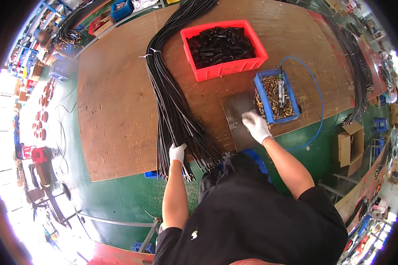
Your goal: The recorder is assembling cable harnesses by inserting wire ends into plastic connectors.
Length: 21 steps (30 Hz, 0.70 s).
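Black cables (169, 84), white gloves (177, 153), blue bin (285, 119), red bin (230, 69)

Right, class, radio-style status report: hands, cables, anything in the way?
Left gloved hand on black cables. Right gloved hand beside blue bin, grip unclear. Cables fanned toward table's near edge. Tool over bin's fittings, possibly obstructing.

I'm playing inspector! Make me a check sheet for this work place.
Surface: scuffed brown table, dark plate at its near edge.
Job's things: black bundle; red bin of black tubes; blue bin of brass pieces.
Clutter: some brass pieces lie outside the blue bin.
Hands: both gloved; left hand at the black bundle, right hand beside the blue bin.
Cables: blue hose curves on the right.
Surroundings: green floor, open cardboard box.
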Each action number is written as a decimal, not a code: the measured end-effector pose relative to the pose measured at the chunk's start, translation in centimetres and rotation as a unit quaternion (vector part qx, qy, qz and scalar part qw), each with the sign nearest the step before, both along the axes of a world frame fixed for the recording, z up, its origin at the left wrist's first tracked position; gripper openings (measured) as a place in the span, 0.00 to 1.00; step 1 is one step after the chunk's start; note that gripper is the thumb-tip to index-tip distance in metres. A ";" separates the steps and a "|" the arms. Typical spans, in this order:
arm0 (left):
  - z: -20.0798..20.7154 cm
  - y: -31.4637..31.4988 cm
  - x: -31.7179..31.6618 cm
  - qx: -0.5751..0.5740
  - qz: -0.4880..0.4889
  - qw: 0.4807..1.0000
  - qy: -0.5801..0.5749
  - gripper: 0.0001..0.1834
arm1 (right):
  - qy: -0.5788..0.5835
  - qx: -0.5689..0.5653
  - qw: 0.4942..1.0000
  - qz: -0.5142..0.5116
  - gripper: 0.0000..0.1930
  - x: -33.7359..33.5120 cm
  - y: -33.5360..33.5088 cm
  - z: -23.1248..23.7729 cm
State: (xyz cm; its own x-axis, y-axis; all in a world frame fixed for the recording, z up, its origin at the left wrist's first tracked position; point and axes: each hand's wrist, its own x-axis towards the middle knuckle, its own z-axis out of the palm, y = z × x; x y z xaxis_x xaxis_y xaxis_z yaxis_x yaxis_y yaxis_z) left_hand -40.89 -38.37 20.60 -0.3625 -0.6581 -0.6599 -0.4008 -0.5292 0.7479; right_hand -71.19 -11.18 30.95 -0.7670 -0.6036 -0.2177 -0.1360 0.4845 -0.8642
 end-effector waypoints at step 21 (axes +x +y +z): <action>1.3 2.0 -1.1 0.032 0.029 0.998 -0.050 0.16 | -0.314 0.121 0.854 -0.396 0.51 -20.1 -32.5 6.8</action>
